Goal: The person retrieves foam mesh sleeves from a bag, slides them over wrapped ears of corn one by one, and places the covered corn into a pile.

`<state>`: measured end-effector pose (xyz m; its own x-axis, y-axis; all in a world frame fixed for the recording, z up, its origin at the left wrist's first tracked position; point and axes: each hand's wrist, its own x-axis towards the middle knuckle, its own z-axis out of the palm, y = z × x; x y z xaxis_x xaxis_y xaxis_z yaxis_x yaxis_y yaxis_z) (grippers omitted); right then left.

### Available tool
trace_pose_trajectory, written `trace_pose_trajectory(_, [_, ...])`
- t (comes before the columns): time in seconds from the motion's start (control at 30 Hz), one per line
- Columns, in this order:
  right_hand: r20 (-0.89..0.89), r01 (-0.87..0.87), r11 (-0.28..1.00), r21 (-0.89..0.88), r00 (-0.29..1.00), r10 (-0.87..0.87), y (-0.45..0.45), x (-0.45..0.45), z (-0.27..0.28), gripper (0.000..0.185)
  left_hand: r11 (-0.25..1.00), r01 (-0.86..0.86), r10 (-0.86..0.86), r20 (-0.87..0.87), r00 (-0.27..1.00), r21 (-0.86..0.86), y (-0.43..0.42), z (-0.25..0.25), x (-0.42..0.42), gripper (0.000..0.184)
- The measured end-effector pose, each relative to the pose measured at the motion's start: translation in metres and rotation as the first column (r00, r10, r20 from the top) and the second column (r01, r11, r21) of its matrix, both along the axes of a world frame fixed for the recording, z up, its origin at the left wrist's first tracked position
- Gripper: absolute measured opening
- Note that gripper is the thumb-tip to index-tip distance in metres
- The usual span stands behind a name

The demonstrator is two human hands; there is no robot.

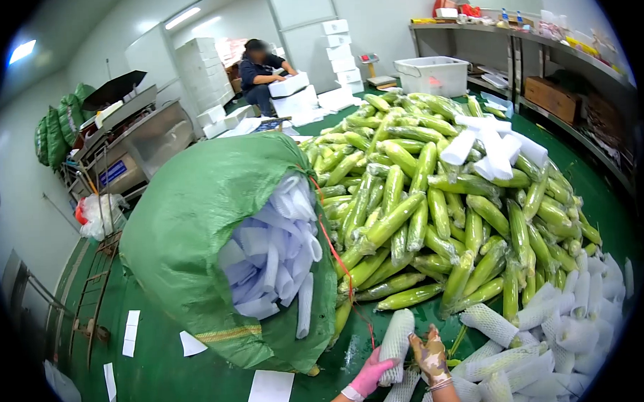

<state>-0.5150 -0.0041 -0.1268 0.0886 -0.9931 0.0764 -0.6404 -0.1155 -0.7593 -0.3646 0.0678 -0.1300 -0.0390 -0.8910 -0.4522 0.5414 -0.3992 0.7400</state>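
At the bottom centre, my left hand (371, 371), in a pink glove, is closed round the lower part of a vegetable in a white foam net (396, 344). My right hand (431, 356), in a stained glove, is beside its right side with the fingers apart. Behind them lies a large pile of plastic-wrapped green vegetables (408, 219). To the left, a big green sack (195, 212) lies with its mouth open, full of white foam nets (270, 252). More vegetables in foam nets (512, 368) lie at the lower right.
At the back, a person (257, 72) handles a white foam box (289, 84). A metal shelf (520, 73) lines the right side, with a white bin (432, 76) near it. A metal trolley (98, 280) stands left, and paper sheets (270, 391) lie on the green floor.
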Motion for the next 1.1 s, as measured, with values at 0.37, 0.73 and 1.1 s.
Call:
trace_pose_trajectory(0.37, [-0.351, -0.384, 0.919, 0.091, 0.851, 0.39, -0.097, -0.095, 0.09, 0.093, 0.918, 0.362, -0.317, 0.25, 0.915, -0.162, -0.013, 0.05, -0.006, 0.051])
trace_pose_trajectory(0.73, [-0.835, 0.043, 0.949, 0.312, 0.489, 0.252, -0.033, -0.312, 0.121, 0.093, 0.96, -0.124, -0.226, 0.954, 0.198, 0.253, 0.068, 0.007, 0.096, 0.05])
trace_pose_trajectory(1.1, [-0.945, 0.072, 0.997, 0.017, 0.326, -0.007, -0.042, -0.346, 0.004, 0.095, 0.82, -0.335, -0.507, 0.861, -0.047, 0.464, 0.111, -0.033, 0.157, 0.087])
